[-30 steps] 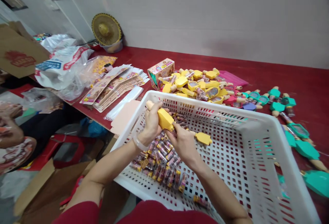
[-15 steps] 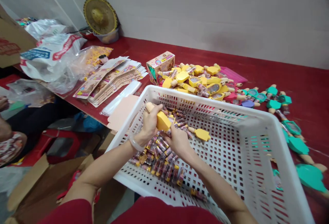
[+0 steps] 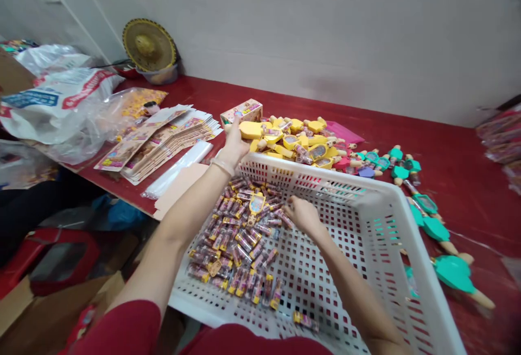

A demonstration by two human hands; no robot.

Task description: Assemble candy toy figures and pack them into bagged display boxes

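My left hand (image 3: 233, 149) reaches over the basket's far rim, its fingers closed round a yellow popsicle-shaped piece (image 3: 249, 130) at the left end of a pile of similar yellow pieces (image 3: 309, 140). Inside the white plastic basket (image 3: 345, 189), my right hand (image 3: 303, 215) is low with curled fingers, beside many small clear tubes with yellow ends (image 3: 244, 241). What its fingers hold, if anything, is hidden. A small yellow-framed piece (image 3: 256, 203) lies on top of the tubes.
Behind the pile stands a printed box (image 3: 242, 112). To the left lie flattened printed cartons (image 3: 163, 140), clear plastic sleeves (image 3: 179, 169) and bags (image 3: 61, 100). Green popsicle-shaped pieces (image 3: 436, 228) line the red table on the right.
My left hand has moved from inside the basket to the yellow pile with a yellow piece. My right hand has separated from it and shifted right. The loose yellow piece in the basket no longer shows.
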